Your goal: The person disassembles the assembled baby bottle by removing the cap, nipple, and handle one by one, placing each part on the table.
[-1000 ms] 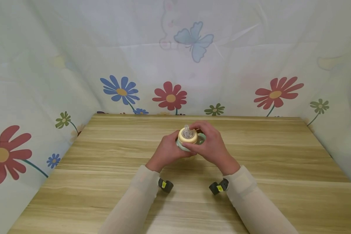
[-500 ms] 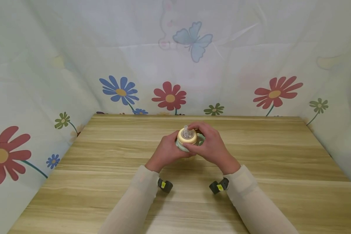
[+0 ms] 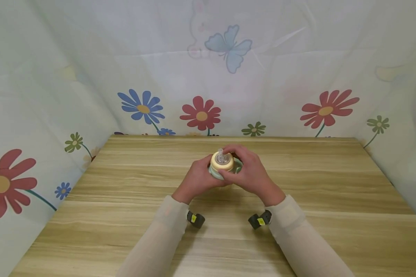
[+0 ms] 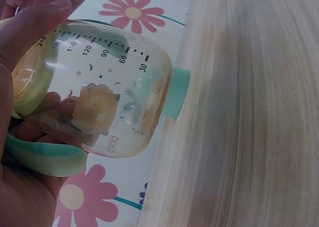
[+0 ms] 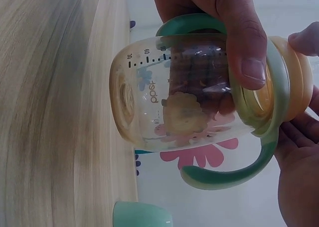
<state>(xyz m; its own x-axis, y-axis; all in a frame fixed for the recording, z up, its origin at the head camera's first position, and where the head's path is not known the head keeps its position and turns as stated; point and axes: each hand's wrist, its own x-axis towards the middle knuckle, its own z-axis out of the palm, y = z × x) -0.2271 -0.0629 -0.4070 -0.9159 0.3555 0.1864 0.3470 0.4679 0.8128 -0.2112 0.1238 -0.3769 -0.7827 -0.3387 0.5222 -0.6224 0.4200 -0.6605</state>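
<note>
In the head view, a baby bottle [image 3: 213, 171] stands upright between both hands, held just off the table. It has a yellow collar [image 3: 222, 166] and a clear spout [image 3: 220, 153]. The wrist views show its see-through body [image 4: 112, 62], printed with measuring marks and a lion, and its green side handles [image 5: 234, 176]. My left hand [image 3: 198, 177] grips the bottle around its upper body, its thumb near the neck. My right hand [image 3: 252, 174] pinches the yellow collar from the right. Hands hide most of the body from above.
A mint-green cap or cup [image 5: 142, 214] stands on the wood-grain table [image 3: 124, 215] close to the bottle. Behind the table's back edge hangs a white curtain [image 3: 280, 88] printed with flowers and a butterfly.
The right thumb has shifted slightly along the collar's near side. The bottle and left hand have hardly moved.
</note>
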